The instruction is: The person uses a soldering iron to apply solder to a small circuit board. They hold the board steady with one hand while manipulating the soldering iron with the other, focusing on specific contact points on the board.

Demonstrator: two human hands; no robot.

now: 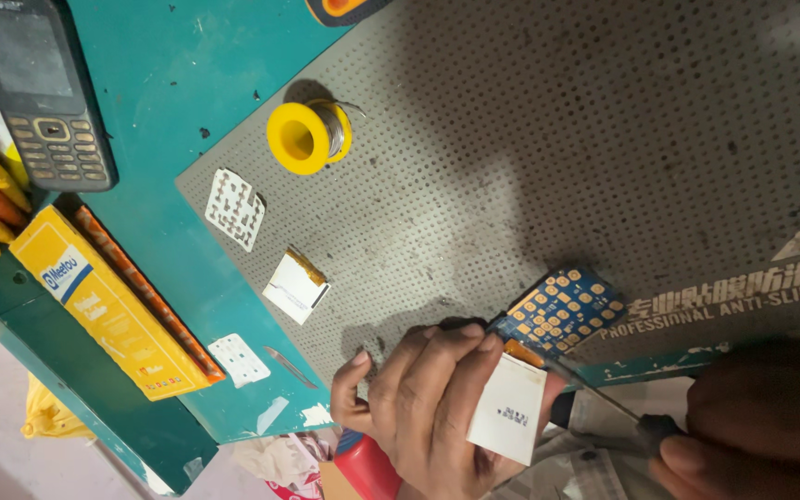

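My left hand (423,403) grips a small phone circuit board (562,310), blue with gold keypad pads, at the near edge of the grey perforated mat (557,139). A white display module (511,409) attached to the board rests against the fingers. At the lower right, my right hand (756,435) is closed on the dark handle of a thin-shafted tool (594,389). The tool's tip reaches under the board beside the display. The tip itself is hidden.
On the mat lie a yellow solder spool (309,137), a white keypad sheet (234,209) and a small loose display (295,285). The teal bench (168,74) holds a dark keypad phone (43,93), a yellow box (104,301), another white keypad sheet (240,359) and a thin blade (289,367).
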